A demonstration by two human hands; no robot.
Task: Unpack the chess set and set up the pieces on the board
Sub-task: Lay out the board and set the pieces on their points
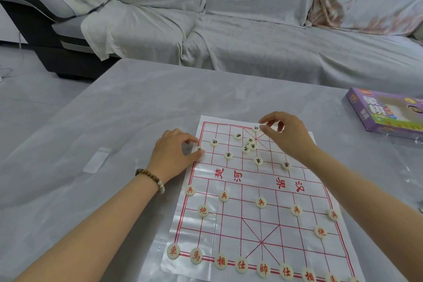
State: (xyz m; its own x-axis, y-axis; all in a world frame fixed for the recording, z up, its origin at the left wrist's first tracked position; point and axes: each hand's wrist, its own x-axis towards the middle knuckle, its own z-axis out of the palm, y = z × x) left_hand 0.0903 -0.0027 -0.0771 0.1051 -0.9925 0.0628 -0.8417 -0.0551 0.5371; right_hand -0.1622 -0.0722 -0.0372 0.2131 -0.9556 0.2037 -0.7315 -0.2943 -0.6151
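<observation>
**A:** What are the hands doing now?

**B:** The left hand [176,152] pinches the border piece [199,149] on the left line of the board [229,224], in the middle of the frame. The right hand [287,133] pinches the far-row piece [256,128] at the board's upper edge.

**A:** What may go wrong?

**B:** The board looks like a thin sheet. I think a dragging wrist could shift it, and then the red pieces [261,202] would leave their lines. The black cluster [250,144] is also packed, with its pieces touching, so lifting one may knock the others.

**A:** And room to move?

**B:** Left of the board the table [114,121] offers wide surface. The box [386,112] lies well apart, at the right edge of the frame.
</observation>
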